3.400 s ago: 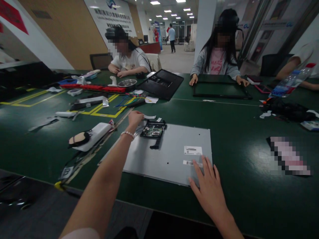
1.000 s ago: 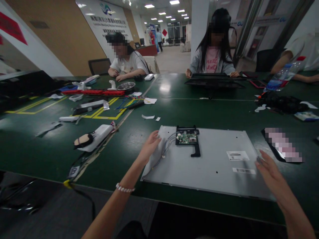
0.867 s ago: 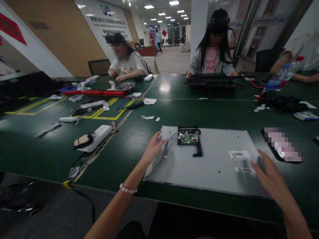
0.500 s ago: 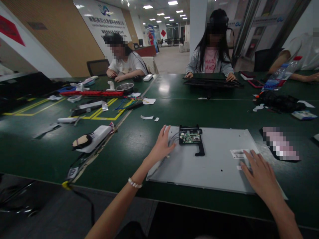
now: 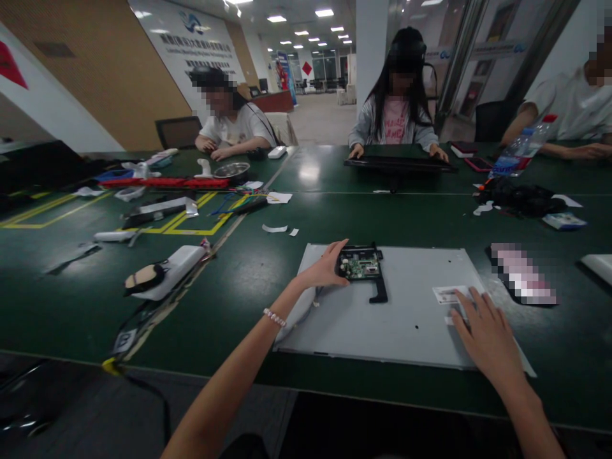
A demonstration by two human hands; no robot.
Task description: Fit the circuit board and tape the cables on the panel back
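A grey metal panel (image 5: 401, 331) lies flat on the green table. Near its upper left sits a black bracket (image 5: 380, 290) with a green circuit board (image 5: 361, 268) in it. My left hand (image 5: 327, 268) is at the bracket's left side, thumb and fingers spread around that edge; whether it grips is unclear. Grey cables run from under this hand toward the panel's left edge. My right hand (image 5: 485, 328) rests with fingers spread on the panel's right part, beside a white label (image 5: 444, 294), partly covering it.
A phone (image 5: 523, 274) lies right of the panel. On the left are a white device (image 5: 179, 268) and a black cable (image 5: 162, 395). Bottles (image 5: 514, 153) stand at the back right. Across the table, a person holds a flat black panel (image 5: 399, 165); other people sit nearby.
My left hand has moved right, from beside the bracket to its left edge. My right hand stays on the panel. The whole view has shifted slightly.
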